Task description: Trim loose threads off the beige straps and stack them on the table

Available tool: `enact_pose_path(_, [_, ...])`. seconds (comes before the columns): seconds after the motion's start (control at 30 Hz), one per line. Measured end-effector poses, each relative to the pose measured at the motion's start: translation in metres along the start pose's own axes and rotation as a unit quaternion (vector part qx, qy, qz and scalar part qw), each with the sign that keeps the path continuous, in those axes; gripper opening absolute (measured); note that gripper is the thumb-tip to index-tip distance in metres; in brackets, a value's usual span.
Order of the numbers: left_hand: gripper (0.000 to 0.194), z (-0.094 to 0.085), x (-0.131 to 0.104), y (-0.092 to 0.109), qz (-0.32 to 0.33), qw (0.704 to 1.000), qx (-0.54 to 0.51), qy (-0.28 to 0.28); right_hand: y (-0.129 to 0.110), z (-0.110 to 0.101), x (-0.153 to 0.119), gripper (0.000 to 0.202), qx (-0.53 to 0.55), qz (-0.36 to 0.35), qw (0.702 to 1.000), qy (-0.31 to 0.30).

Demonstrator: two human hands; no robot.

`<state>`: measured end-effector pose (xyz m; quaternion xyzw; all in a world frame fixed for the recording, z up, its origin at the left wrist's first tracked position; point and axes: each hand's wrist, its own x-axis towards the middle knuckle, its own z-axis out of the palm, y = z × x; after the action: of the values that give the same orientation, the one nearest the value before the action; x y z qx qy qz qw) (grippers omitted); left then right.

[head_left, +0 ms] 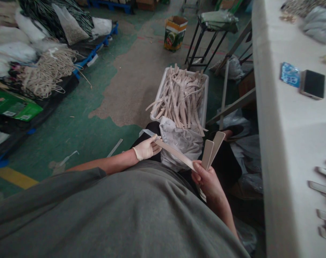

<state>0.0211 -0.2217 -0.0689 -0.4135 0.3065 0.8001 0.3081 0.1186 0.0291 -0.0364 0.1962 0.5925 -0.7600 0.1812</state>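
Beige strap (176, 153) slants down rightward just below frame centre, spanning both hands. The right hand (205, 178) clasps its lower end plus other strips (208, 154); the gloved left hand (149, 147), fingers extended, meets its upper end, pinch unclear.

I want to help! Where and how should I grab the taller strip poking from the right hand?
Try pinching the taller strip by its rounded top, reaching from above. That end sticks up free, while its lower part runs into the right hand. It looks thin and flat, so squeezing its two broad faces should work.
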Motion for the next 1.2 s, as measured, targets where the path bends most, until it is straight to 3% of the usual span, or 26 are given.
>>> enact_pose_path(0.27, [0.016, -0.002, 0.001, -0.002, 0.014, 1.0, -0.016, -0.012, 0.005, 0.004, 0.004, 0.04, -0.068, -0.003, 0.996, 0.055])
enact_pose_path(0.43, [0.011, -0.001, 0.001, -0.006, 0.055, 0.998, -0.033, 0.006, 0.004, 0.007, -0.001, 0.04, -0.143, -0.018, 0.985, 0.094])
enact_pose_path(0.63, [0.008, -0.002, 0.001, -0.004, 0.106, 0.994, -0.012, 0.009, 0.0, 0.008, -0.003, 0.039, -0.156, -0.027, 0.982, 0.098])
enact_pose_path(0.83, [0.018, -0.006, 0.002, 0.003, 0.054, 0.998, -0.033, -0.002, -0.001, 0.005, -0.005, 0.037, -0.116, -0.02, 0.989, 0.094])
enact_pose_path(1.2, [0.021, 0.0, -0.002, 0.0, 0.036, 0.999, -0.01, 0.009, -0.004, 0.012, -0.005, 0.039, -0.053, -0.008, 0.998, 0.041])
